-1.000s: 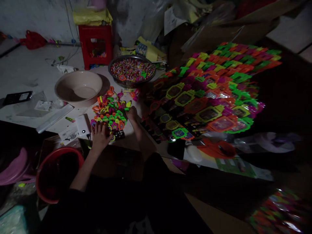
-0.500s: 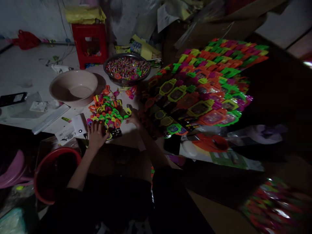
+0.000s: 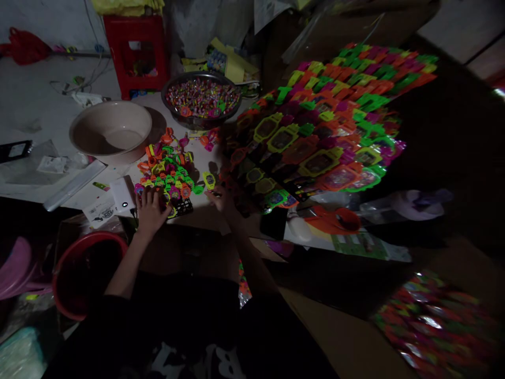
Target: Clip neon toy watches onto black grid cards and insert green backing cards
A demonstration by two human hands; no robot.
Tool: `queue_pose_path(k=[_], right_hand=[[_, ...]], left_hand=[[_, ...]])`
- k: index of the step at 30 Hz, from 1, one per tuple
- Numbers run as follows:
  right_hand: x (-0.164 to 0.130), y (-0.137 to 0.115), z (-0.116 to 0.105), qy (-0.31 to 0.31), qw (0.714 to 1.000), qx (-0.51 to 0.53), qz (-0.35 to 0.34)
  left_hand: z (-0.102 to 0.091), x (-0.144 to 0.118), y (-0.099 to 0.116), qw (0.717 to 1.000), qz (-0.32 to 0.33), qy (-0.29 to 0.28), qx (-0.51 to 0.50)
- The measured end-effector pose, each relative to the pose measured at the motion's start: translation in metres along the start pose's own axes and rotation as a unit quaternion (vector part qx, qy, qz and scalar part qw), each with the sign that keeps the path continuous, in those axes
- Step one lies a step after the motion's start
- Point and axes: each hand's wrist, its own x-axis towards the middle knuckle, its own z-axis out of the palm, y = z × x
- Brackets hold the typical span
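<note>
My left hand (image 3: pixel 150 213) lies with its fingers spread over the near edge of a black perforated card (image 3: pixel 184 206), touching the toy watches on it. Bright green, orange and yellow toy watches (image 3: pixel 170 180) cover much of that card and pile up behind it. To the right, my right hand (image 3: pixel 221 202) has its fingers closed at the lower end of a yellow toy watch (image 3: pixel 209 180), whose face points up toward me. Dim light hides exactly how the fingertips grip it. A green toy watch piece (image 3: pixel 198 189) sits just left of that hand.
A beige basin (image 3: pixel 112 131) and a metal bowl (image 3: pixel 201 100) of small colourful pieces stand behind the pile. Tall stacks of carded toy watches (image 3: pixel 323 131) rise at right. A white power bank (image 3: pixel 122 193) lies left; a red bucket (image 3: pixel 89 276) stands below the table edge.
The yellow toy watch by my right hand has turned its face toward me. My left hand stays on the card. The whole view has shifted slightly.
</note>
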Motion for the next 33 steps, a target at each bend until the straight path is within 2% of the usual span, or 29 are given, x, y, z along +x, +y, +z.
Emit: queue_pose_path(k=[4,7,10,14,19,28,33], right_hand=[[-0.029,0.003,0.045,-0.109,0.983,0.145,0.006],[-0.035,0.008,0.079,-0.144,0.978,0.153,-0.015],[-0.031,0.018,0.098,-0.165,0.975,0.144,-0.024],[-0.030,0.027,0.107,-0.157,0.983,0.096,-0.025],[-0.040,0.022,0.112,-0.111,0.990,0.004,-0.086],[-0.031,0.014,0.118,-0.158,0.972,-0.064,-0.161],[-0.031,0.015,0.119,-0.163,0.971,-0.066,-0.165]], left_hand=[[-0.001,0.001,0.000,1.000,-0.001,0.001,-0.010],[-0.001,0.001,-0.001,1.000,0.000,0.005,-0.009],[0.001,0.001,-0.002,1.000,0.004,-0.001,-0.009],[0.004,0.001,-0.003,1.000,-0.003,0.000,-0.005],[0.006,0.001,-0.004,1.000,0.000,0.008,0.003],[0.000,0.002,-0.001,1.000,0.001,0.009,0.005],[0.000,0.001,-0.003,1.000,-0.004,0.008,-0.002]])
